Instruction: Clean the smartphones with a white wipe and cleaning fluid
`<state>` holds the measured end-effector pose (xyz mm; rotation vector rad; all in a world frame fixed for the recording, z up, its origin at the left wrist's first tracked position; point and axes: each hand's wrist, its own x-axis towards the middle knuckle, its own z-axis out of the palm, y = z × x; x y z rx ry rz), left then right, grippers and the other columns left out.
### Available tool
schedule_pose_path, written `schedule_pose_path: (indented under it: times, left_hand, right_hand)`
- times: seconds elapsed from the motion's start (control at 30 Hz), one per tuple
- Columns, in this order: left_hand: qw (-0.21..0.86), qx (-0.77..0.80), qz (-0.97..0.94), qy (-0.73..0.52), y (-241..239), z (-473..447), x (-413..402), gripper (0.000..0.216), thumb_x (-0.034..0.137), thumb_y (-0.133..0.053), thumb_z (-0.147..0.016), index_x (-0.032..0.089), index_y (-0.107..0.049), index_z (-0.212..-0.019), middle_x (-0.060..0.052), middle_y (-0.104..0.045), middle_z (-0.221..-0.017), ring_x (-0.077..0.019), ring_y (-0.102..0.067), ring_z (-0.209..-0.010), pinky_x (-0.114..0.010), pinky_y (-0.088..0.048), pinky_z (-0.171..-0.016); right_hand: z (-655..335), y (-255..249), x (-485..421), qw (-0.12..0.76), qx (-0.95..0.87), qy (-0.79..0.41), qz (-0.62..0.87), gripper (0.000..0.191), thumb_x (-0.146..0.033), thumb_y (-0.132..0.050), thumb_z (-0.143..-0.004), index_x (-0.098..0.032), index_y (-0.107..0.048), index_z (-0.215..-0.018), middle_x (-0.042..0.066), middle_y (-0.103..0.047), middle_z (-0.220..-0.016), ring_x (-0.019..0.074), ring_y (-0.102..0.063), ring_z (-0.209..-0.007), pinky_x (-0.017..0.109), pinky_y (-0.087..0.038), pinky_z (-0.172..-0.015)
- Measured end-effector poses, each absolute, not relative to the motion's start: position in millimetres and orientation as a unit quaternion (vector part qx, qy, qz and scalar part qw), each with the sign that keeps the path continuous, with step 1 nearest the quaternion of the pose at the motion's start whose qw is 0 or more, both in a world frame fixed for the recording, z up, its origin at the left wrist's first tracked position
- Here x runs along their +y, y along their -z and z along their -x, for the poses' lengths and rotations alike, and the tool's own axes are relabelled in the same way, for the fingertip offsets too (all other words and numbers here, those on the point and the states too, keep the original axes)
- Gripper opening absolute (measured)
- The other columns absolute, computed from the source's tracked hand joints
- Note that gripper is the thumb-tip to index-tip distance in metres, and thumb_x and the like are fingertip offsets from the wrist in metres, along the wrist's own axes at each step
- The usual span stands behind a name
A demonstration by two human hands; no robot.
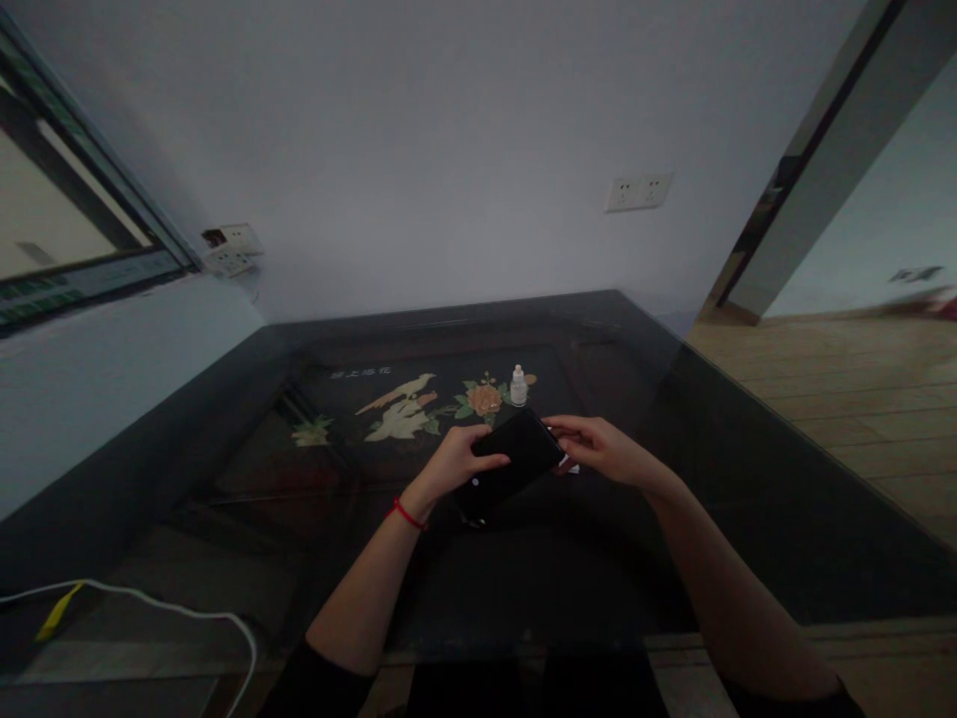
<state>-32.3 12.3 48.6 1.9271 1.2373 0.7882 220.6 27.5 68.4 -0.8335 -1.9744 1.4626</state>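
A flat, black rectangular object (515,454), perhaps a tablet or case, is tilted above the table between my hands. My left hand (462,460), with a red cord at the wrist, is closed on its left side, thumb lying across the top face. At its right edge, the fingers of my right hand (598,447) are bent and pressed against the end. Something small and white (572,468) shows under those fingers; what it is I cannot tell. Just beyond the black object a small white bottle (518,386) with a pale cap stands upright.
The dark, glossy table (598,568) carries a bird-and-flower picture (404,409) and reaches to the wall. Wall sockets (639,191) are at the back right, with more sockets (231,249) by the window. A white cable (171,605) with a yellow tag (58,612) runs at lower left.
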Motion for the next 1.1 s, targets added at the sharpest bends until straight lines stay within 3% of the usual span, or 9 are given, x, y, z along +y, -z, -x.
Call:
schedule_pose_path:
  times: [0.2, 0.4, 0.7, 1.1]
  left_hand:
    - [0.366, 0.469, -0.754, -0.279, -56.5, 30.1, 9.3, 0.029, 0.041, -0.067, -0.072, 0.014, -0.057, -0.071, 0.003, -0.055, -0.068, -0.0103, -0.046, -0.063, -0.021, -0.033, -0.058]
    - [0.32, 0.462, -0.796, -0.226, -55.6, 28.4, 5.0, 0.033, 0.047, -0.067, -0.073, 0.015, -0.059, -0.077, 0.004, -0.055, -0.065, -0.0102, -0.049, -0.06, -0.021, -0.032, -0.056]
    - [0.22, 0.47, -0.84, -0.156, -57.2, 26.8, 2.9, 0.038, 0.054, -0.062, -0.076, 0.016, -0.063, -0.081, 0.001, -0.058, -0.064, -0.011, -0.051, -0.057, -0.021, -0.029, -0.053]
    - [0.22, 0.442, -0.856, -0.155, -57.0, 30.2, 3.1, 0.041, 0.057, -0.064, -0.073, 0.017, -0.059, -0.079, 0.004, -0.052, -0.06, -0.0091, -0.047, -0.054, -0.02, -0.028, -0.051]
  right_hand:
    - [-218.3, -76.0, 26.8, 0.301, -0.71, -0.544, 0.33, 0.04, -0.036, -0.052, -0.085, -0.02, -0.061, -0.12, 0.008, -0.068, -0.106, 0.0185, -0.065, -0.086, 0.03, -0.056, -0.065]
    - [-212.7, -80.2, 24.1, 0.265, -0.769, -0.449, 0.37, 0.038, -0.031, -0.049, -0.084, -0.014, -0.063, -0.115, 0.004, -0.068, -0.078, 0.0119, -0.058, -0.06, 0.023, -0.045, -0.053]
    - [-214.0, -72.4, 23.2, 0.256, -0.755, -0.473, 0.375, 0.033, -0.021, -0.054, -0.073, -0.016, -0.064, -0.104, 0.008, -0.071, -0.092, 0.0205, -0.068, -0.086, 0.03, -0.052, -0.071]
    - [-212.1, -72.8, 21.9, 0.255, -0.747, -0.481, 0.382, 0.03, -0.02, -0.054, -0.07, -0.015, -0.064, -0.098, 0.007, -0.071, -0.088, 0.0195, -0.068, -0.084, 0.031, -0.053, -0.075]
